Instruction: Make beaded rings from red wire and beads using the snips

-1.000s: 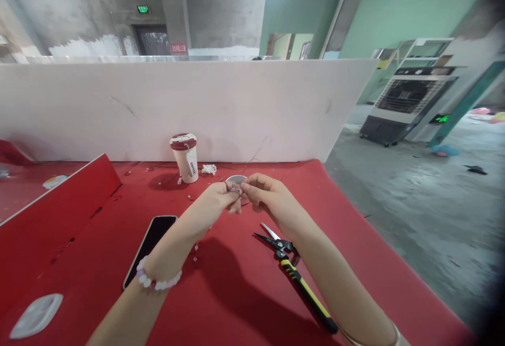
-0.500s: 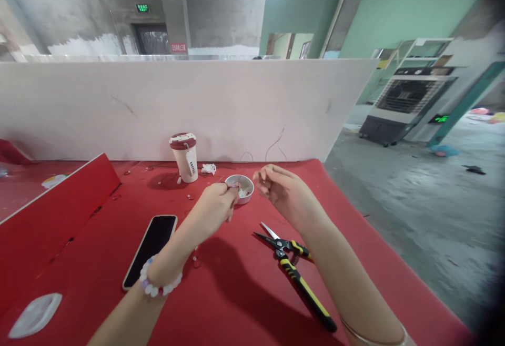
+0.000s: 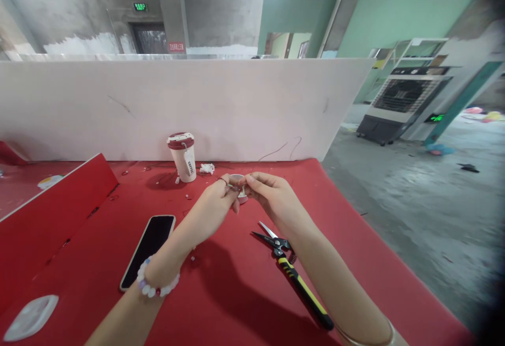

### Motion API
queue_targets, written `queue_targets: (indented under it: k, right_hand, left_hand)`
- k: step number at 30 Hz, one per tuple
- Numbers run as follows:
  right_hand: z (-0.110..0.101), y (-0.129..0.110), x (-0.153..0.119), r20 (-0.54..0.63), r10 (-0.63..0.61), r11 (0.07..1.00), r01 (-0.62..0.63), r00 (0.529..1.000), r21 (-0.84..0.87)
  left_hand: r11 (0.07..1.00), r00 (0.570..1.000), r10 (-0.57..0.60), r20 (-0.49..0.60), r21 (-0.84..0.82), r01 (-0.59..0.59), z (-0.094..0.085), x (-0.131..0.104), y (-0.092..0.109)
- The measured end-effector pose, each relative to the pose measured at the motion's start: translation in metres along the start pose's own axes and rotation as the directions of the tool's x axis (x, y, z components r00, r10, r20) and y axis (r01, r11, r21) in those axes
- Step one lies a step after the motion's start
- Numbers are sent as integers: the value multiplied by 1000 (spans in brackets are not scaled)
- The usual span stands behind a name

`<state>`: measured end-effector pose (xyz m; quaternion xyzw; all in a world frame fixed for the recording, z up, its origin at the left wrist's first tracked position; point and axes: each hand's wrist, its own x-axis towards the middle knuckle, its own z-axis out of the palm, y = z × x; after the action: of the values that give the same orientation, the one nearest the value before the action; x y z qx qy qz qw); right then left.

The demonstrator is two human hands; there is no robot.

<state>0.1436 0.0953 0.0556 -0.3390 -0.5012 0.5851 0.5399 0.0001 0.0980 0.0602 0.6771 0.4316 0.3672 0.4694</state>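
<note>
My left hand point(image 3: 211, 206) is closed in a pinch over the small white bowl point(image 3: 243, 199), with a bit of thin dark cord showing at its fingertips. Against it, fingertips nearly meeting, my right hand point(image 3: 278, 199) also pinches something too small to make out. A thin loose cord point(image 3: 273, 151) arcs up behind the right hand, in front of the white panel. The hands cover most of the bowl and its contents. Below the right hand lie pruning shears point(image 3: 302, 288) with black and yellow handles, blades apart, partly under the forearm.
A phone point(image 3: 148, 251) lies beside my left forearm. A coffee cup point(image 3: 184, 159) with a dark red lid stands behind, next to a crumpled white scrap point(image 3: 206, 169). A white plastic piece point(image 3: 31, 317) is at near left. The white panel point(image 3: 177, 104) borders the table's back.
My right hand has moved left, bringing its fingertips to those of my left hand above the bowl. The thin cord has shifted to the right and the bowl is now more hidden.
</note>
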Motion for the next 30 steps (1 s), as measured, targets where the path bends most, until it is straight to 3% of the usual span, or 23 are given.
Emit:
queue_targets:
  k: [3,6,11,18,24,30]
  right_hand:
    - [6,2,-1,-55,-11,998,14,998,53]
    - [7,6,0,-130,-22,996,33,991,82]
    - [2,8,2,-151,-44,997,54,988,60]
    - [3,2,1,-86,-17,993,27,996,114]
    - [3,-6,-2,-155,-36,990,56,987,131]
    - [-2,-10,-2,-215,-25,999,32,976,30]
  left_hand:
    - [999,999,46,-28,-1,-46,0,-2,1]
    - [1000,1000,7,-30,5,-6,-1,-2,4]
    - [993,983,91,-158,89,-77,-7,0,9]
    - [991,985,21,-174,135,3,-9,-2,12]
    - [969,973,-21,-229,234,76,-13,4,0]
    - [992,946,-2,-325,116,42,-19,13,-3]
